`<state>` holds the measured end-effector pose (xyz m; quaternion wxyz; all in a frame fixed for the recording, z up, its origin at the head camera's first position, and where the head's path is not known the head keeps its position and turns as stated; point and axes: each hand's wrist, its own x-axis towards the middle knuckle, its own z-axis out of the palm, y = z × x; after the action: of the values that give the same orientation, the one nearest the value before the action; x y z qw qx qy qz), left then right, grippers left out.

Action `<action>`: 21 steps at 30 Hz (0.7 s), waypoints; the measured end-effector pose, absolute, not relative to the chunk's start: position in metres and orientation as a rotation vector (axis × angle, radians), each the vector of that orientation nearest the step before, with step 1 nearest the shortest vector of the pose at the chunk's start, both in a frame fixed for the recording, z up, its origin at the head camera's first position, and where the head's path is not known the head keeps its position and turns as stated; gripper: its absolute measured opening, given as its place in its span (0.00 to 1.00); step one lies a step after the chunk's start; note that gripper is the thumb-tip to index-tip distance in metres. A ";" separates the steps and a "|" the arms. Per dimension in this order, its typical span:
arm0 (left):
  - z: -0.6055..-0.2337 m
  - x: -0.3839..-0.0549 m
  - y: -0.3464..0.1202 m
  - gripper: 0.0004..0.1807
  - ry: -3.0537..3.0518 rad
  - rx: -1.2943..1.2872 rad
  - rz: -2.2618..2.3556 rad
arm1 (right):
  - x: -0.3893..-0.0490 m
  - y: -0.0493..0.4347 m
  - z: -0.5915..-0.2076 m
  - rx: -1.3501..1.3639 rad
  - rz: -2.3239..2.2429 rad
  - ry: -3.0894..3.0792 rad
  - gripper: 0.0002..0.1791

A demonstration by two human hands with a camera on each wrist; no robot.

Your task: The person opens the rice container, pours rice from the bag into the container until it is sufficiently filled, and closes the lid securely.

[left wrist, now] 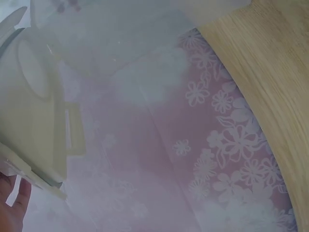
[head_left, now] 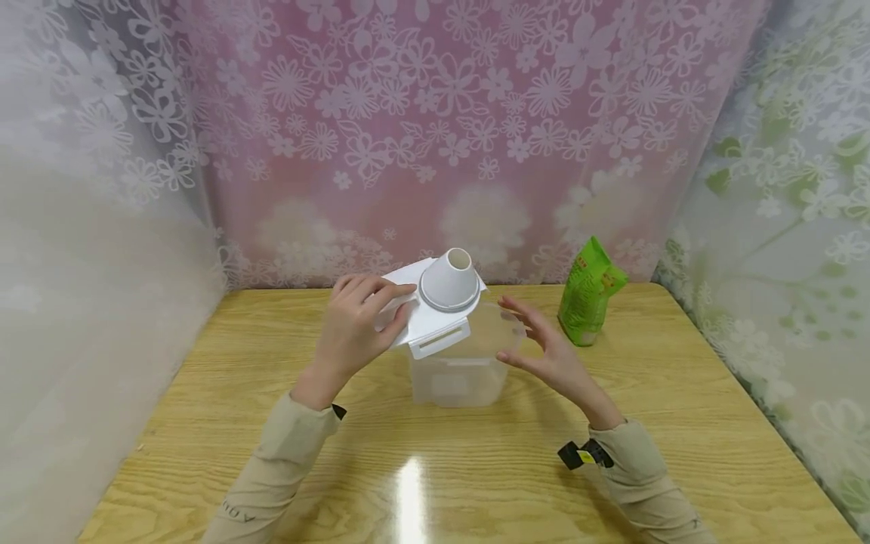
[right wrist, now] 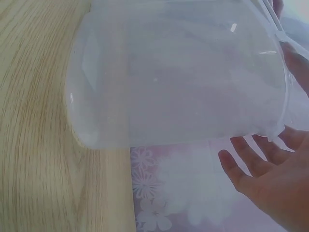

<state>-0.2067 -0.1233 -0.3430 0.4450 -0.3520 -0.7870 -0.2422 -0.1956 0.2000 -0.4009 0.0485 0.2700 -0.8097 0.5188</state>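
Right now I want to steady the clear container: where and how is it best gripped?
Best, I think, just below the rim at the right end, coming from the right with the right hand, thumb near, fingers far. The clear container stands upright and that end is uncovered, while the white lid in the left hand overhangs the left.

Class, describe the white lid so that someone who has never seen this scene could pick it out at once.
On the wooden table stands a see-through container. Over its opening, the person's left hand holds the lid. Unlike the cloudy, see-through container and the bright green bag, it is opaque white, with a cone-shaped spout on top.
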 end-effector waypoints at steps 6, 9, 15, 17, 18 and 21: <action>-0.350 -0.203 -0.138 0.11 -1.937 -0.756 -0.697 | -0.194 0.199 -0.401 0.783 1.515 -2.524 0.42; -0.355 -0.201 -0.147 0.10 -1.948 -0.699 -0.715 | -0.194 0.198 -0.402 0.785 1.519 -2.534 0.42; -0.366 -0.199 -0.169 0.07 -1.978 -0.532 -0.727 | -0.194 0.198 -0.402 0.800 1.519 -2.533 0.42; -0.370 -0.198 -0.175 0.06 -1.992 -0.470 -0.735 | -0.194 0.198 -0.402 0.809 1.508 -2.528 0.41; -0.372 -0.198 -0.178 0.06 -2.001 -0.443 -0.736 | -0.195 0.198 -0.402 0.808 1.502 -2.529 0.41; -0.380 -0.197 -0.186 0.06 -2.037 -0.370 -0.719 | -0.195 0.198 -0.402 0.814 1.488 -2.526 0.41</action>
<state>-0.1974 -0.1856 -0.3805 0.4574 -0.1502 -0.8265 -0.2919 -0.1951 0.1980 -0.4020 0.0491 0.2673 -0.8292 0.4885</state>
